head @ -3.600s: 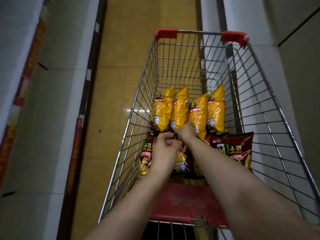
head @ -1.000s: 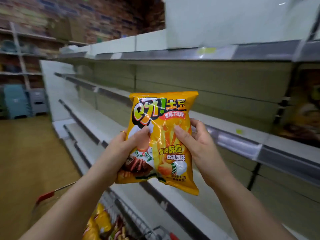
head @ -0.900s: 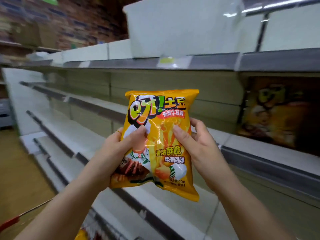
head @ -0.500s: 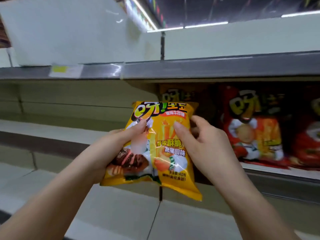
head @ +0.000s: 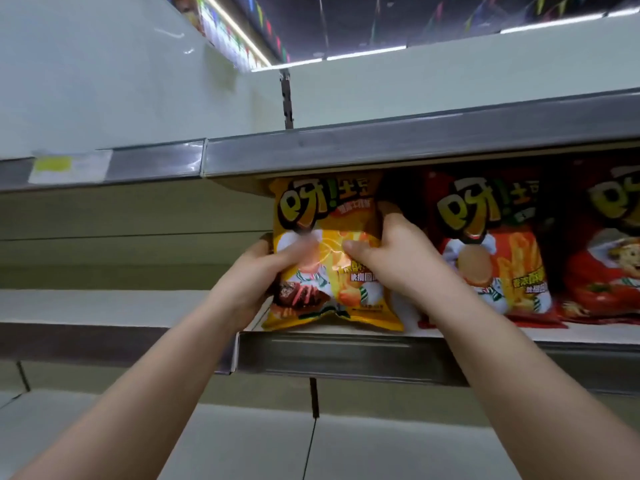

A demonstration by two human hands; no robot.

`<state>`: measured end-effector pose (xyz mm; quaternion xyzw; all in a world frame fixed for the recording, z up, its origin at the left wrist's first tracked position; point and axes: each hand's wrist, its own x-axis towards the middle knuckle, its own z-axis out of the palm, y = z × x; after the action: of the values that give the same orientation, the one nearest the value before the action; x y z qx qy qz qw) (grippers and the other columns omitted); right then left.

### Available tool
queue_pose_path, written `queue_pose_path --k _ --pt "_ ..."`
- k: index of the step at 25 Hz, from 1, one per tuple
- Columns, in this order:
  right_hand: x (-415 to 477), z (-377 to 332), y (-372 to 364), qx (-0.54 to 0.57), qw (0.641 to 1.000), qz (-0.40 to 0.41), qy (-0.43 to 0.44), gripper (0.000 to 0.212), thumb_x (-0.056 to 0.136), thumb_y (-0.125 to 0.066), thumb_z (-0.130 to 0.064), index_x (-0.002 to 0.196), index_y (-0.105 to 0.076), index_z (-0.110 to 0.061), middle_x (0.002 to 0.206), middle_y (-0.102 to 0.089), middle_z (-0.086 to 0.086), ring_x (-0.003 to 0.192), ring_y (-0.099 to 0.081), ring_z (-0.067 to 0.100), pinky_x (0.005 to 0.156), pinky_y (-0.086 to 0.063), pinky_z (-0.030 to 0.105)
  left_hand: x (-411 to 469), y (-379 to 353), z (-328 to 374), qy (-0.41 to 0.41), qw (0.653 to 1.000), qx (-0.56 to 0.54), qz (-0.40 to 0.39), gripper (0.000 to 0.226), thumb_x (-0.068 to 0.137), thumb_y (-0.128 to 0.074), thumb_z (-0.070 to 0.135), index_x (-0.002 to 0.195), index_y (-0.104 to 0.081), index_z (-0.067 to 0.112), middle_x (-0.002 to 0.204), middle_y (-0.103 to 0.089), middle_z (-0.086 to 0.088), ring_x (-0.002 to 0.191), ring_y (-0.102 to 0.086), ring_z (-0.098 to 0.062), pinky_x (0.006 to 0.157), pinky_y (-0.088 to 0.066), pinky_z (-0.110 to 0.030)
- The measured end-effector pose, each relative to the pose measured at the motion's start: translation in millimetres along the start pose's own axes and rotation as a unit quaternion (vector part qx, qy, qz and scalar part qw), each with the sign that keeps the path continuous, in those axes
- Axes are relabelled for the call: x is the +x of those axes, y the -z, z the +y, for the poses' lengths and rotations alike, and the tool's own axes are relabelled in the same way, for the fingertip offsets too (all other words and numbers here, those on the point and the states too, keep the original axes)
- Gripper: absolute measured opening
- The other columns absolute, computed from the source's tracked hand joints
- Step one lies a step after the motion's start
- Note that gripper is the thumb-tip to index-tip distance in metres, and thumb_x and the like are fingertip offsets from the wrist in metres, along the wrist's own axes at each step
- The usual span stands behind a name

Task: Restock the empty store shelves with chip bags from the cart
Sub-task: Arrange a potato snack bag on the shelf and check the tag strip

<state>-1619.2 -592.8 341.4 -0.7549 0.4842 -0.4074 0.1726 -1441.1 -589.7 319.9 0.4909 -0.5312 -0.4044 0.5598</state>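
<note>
Yellow chip bag (head: pixel 322 216) upright at the left end of the stocked run on the middle shelf (head: pixel 346 355), its bottom seam at the shelf's front lip; cannot tell whether its weight is on the board. Top of the bag reaches up under the upper shelf (head: pixel 381 150). Left hand (head: pixel 258 271) grips the bag's left edge, thumb pressed flat across the printed front, remaining fingers wrapped behind and hidden. Right hand (head: pixel 391 254) grips the right edge, thumb on the front close to the left thumb, fingers curled round the side, one knuckle showing high by the bag's upper corner. Both hands clamped on the bag; front panel creased between the thumbs. Red chip bag (head: pixel 502 258) stands just beside it to the right, partly behind the right hand, with a second red bag (head: pixel 609 271) beyond that at the frame edge. Shelf section to the left holds nothing visible. Yellow price label (head: pixel 69 166) sits in the upper shelf's rail at far left. Pale lower shelf (head: pixel 242 441) runs beneath both forearms. Ceiling light strip (head: pixel 235 32) overhead.
</note>
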Motion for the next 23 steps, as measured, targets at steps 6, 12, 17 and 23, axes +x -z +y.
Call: queue_pose_path --k 6,12,17,23 --pt "12.6 2.2 -14.4 -0.080 0.991 -0.023 -0.101 0.033 0.095 -0.049 -0.035 0.074 -0.040 -0.011 0.075 -0.042 0.001 0.076 -0.049 0.020 0.054 -0.038 0.025 25.7 -1.8 -14.3 -0.022 0.998 -0.038 -0.041 0.011 0.080 -0.064 0.010 0.089 -0.065 0.006 0.076 -0.074 -0.003 0.069 -0.071 -0.011 0.057 -0.054 -0.018" --pt "12.3 -3.2 -20.8 -0.135 0.983 -0.028 -0.123 0.034 0.099 -0.042 -0.033 0.073 -0.039 -0.010 0.074 -0.039 0.002 0.068 -0.044 0.017 0.049 -0.030 0.023 27.3 -0.5 -16.9 -0.040 0.999 -0.013 -0.026 0.037 0.072 -0.069 0.016 0.107 -0.062 0.014 0.091 -0.074 0.000 0.081 -0.070 -0.010 0.073 -0.053 -0.023" --pt "-16.3 -0.9 -39.3 -0.074 0.976 0.153 0.135 0.038 0.095 -0.047 -0.026 0.129 -0.041 -0.009 0.126 -0.042 0.007 0.107 -0.041 0.008 0.074 -0.027 0.008 0.9 7.0 -21.7 -0.103 0.986 0.016 0.129 0.063 0.075 -0.075 0.029 0.130 -0.047 0.018 0.111 -0.064 0.000 0.105 -0.060 -0.011 0.088 -0.047 -0.022" --pt "-47.3 -25.0 -109.3 0.184 0.913 0.142 0.334 0.026 0.087 -0.052 -0.012 0.108 -0.060 0.000 0.108 -0.057 0.007 0.102 -0.052 0.010 0.089 -0.042 0.016 -83.7 31.7 -39.3 -0.211 0.936 0.001 0.283 0.028 0.080 -0.068 0.001 0.099 -0.054 0.016 0.098 -0.058 0.002 0.091 -0.056 -0.007 0.079 -0.048 -0.014"
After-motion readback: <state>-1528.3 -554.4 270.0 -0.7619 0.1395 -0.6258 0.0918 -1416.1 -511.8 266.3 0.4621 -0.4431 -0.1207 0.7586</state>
